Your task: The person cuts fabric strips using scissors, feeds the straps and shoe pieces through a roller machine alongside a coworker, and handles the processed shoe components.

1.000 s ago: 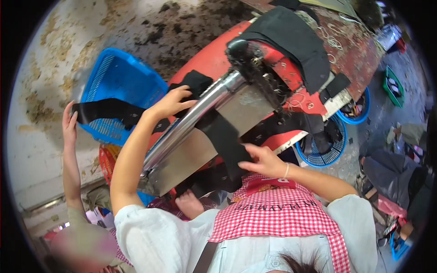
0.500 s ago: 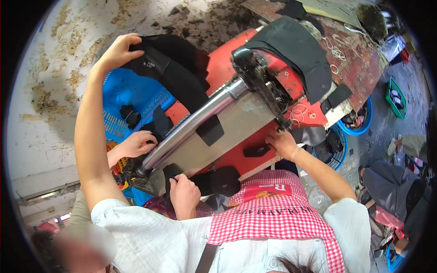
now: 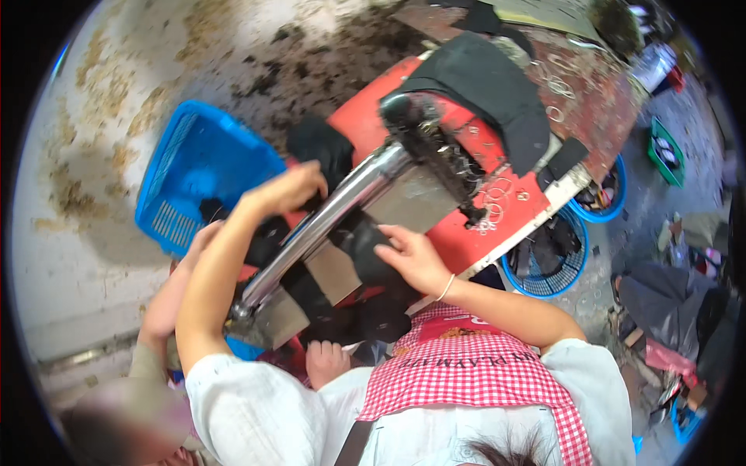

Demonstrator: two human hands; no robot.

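My left hand [image 3: 294, 189] is on the far side of a shiny metal bar [image 3: 330, 198], its fingers bent down beside black fabric [image 3: 320, 147]; motion blur hides whether it grips anything. On the near side, my right hand [image 3: 416, 262] has thumb and fingers on the edge of a black fabric piece [image 3: 365, 247], which lies against the bar over a metal plate [image 3: 416, 203]. More black pieces [image 3: 373, 314] lie on the near edge of the red machine table [image 3: 466, 248]. The bar runs slantwise across that table.
A co-worker sits at left, one hand [image 3: 326, 363] at the table's near edge, the other arm [image 3: 175, 287] beside mine. A blue basket [image 3: 190, 116] stands beyond. Black sheets [image 3: 482, 85] are stacked at the bar's far end. Blue baskets [image 3: 579, 268] stand at right.
My left hand has come down and right from above the blue basket, where it held black fabric. My right hand has moved left from a small black piece to the piece by the bar.
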